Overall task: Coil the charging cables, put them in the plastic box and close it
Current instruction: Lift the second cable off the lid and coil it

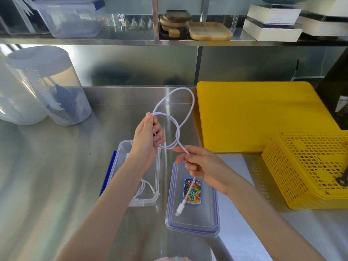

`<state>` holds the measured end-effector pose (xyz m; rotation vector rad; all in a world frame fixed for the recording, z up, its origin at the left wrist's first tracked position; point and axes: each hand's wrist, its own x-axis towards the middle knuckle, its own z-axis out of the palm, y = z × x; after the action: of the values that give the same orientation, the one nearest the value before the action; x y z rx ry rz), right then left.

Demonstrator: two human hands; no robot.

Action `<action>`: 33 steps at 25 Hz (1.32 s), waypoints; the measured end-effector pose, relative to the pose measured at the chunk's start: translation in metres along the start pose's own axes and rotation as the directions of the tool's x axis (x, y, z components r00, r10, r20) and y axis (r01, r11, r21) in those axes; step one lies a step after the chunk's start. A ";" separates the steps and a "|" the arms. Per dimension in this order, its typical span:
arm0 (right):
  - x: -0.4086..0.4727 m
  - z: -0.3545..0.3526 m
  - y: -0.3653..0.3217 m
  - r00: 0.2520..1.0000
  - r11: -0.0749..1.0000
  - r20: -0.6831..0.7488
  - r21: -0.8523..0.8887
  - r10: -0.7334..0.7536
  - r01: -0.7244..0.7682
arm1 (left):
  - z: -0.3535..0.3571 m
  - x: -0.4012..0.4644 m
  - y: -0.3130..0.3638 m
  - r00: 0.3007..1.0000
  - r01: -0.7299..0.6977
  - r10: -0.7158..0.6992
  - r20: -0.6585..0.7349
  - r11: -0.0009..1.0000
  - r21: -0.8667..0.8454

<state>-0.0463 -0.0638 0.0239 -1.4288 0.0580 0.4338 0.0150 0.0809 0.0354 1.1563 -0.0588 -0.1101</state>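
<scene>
The left hand (150,132) gripped the loops of the white cable (177,129) above the open plastic box (120,147); the right hand (199,166) pinched its tail, plug dangling below. Loosely held loops could have sprung apart, or the swinging plug snagged.

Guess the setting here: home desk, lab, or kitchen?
Most likely a commercial kitchen or food-prep area. The work goes on at a stainless steel counter with a steel backsplash, a yellow cutting board lies at the right, and the shelf above holds wooden trays and storage containers.
</scene>
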 end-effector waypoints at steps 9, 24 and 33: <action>0.000 -0.027 0.020 0.979 0.977 -0.176 -0.203 -0.103 0.067 | -0.038 0.047 0.015 0.970 0.134 -0.172 -0.171 0.968 -0.213; 0.006 -0.069 0.018 0.942 0.995 -0.332 0.072 -0.047 0.075 | -0.093 0.085 -0.012 0.884 0.204 -0.311 -0.350 0.929 -0.310; -0.004 -0.041 0.011 0.978 0.605 0.047 -0.791 0.201 -0.086 | -0.055 0.055 0.000 0.951 0.240 -0.302 -0.068 0.859 -0.452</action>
<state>-0.0445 -0.1036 0.0083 -2.2867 -0.1512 0.7469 0.0749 0.1248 0.0123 0.7086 0.2447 -0.2807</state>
